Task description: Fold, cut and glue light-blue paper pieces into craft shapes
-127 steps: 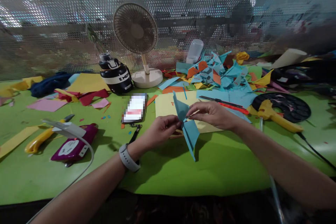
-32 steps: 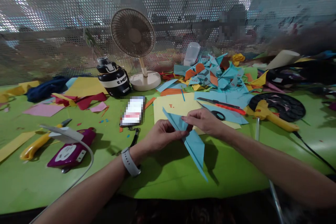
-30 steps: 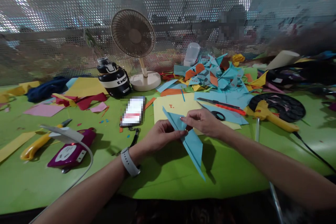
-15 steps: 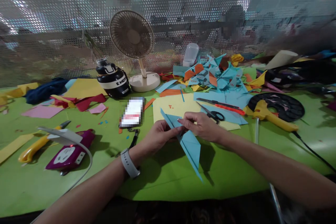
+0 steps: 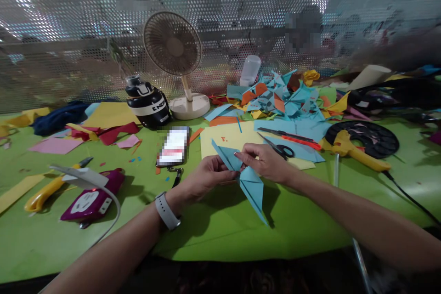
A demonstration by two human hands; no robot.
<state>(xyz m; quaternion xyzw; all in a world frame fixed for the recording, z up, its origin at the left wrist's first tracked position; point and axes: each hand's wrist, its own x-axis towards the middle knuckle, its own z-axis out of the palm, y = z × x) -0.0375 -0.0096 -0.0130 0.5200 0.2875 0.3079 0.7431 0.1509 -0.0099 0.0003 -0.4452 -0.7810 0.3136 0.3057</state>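
A folded piece of blue paper [image 5: 252, 185] is held above the near part of the green table, its long points reaching up-left and down-right. My left hand [image 5: 216, 171] pinches it near the middle from the left, thumb in front. From the right, my right hand [image 5: 263, 160] grips the same middle part with thumb and fingers pressed together. The fingertips hide the pinched centre. Just behind my right hand lie black scissors [image 5: 284, 149] on blue sheets, and a yellow sheet [image 5: 220, 133] lies beyond the hands.
On the green table [image 5: 203, 239] stand a fan [image 5: 174, 43] and a dark bottle [image 5: 149, 105]. A pile of blue folded paper [image 5: 289, 96] lies at the back. A yellow glue gun [image 5: 361, 152] rests right; a phone [image 5: 174, 146], purple device [image 5: 93, 197] and yellow cutter [image 5: 48, 188] lie left.
The blue paper is pinched in more at its middle, and its lower half has turned slightly. Both hands stay on it, with the right fingers shifted a little.
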